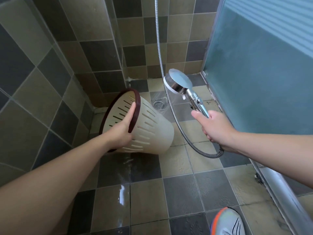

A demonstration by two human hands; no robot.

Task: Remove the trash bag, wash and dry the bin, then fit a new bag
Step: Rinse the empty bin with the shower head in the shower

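Shower hose [176,119] hangs between bin [152,133] and door [254,73].

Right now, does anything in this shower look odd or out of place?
Only the bin: the left hand holds it tipped sideways off the floor, no bag inside, while the right hand holds the shower head spraying beside it. Water pools on the floor tiles.
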